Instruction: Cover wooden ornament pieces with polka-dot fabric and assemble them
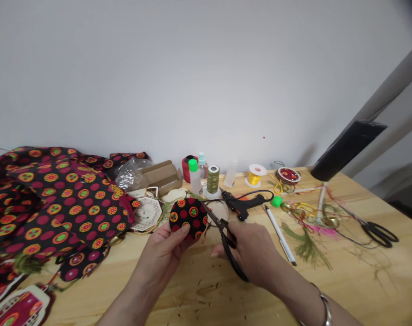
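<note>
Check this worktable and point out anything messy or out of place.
Small dark scraps litter the tabletop below the fabric disc and scissors, unswept. To the right, loose threads lie tangled rather than neatly wound. A green cap lies loose near the glue gun, closing nothing.

Flower-patterned fabric disc [188,212], black-handled scissors [222,223] beside it

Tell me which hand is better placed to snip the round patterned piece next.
Probably the right hand: it holds black-handled scissors, their blades close to the edge of the round patterned piece, which the left hand holds.
</note>
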### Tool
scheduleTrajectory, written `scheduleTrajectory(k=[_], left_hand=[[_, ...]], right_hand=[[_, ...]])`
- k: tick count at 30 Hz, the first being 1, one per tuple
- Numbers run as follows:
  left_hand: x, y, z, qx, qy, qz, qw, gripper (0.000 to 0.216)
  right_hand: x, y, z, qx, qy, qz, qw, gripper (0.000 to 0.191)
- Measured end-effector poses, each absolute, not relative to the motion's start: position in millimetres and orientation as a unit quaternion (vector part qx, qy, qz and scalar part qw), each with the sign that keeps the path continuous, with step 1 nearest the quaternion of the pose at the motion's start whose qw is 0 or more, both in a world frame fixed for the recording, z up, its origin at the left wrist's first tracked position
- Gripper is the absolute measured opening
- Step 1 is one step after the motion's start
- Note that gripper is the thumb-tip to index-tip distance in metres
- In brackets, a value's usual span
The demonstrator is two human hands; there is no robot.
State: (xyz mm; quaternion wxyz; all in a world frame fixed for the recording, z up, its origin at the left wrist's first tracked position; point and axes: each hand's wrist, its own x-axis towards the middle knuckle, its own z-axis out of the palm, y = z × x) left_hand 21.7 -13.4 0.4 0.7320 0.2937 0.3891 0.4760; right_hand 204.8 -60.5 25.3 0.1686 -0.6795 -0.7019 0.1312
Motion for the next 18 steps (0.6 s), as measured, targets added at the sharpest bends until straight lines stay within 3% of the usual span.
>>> scheduleTrajectory(k=[18], left_hand=[[21.3, -12.6, -4.6, 0.318, 0.386, 0.46, 0.734, 0.017]], right_hand=[[212.4, -56.7, 27.0, -0.667, -0.71, 0.187, 0.123, 0.055]])
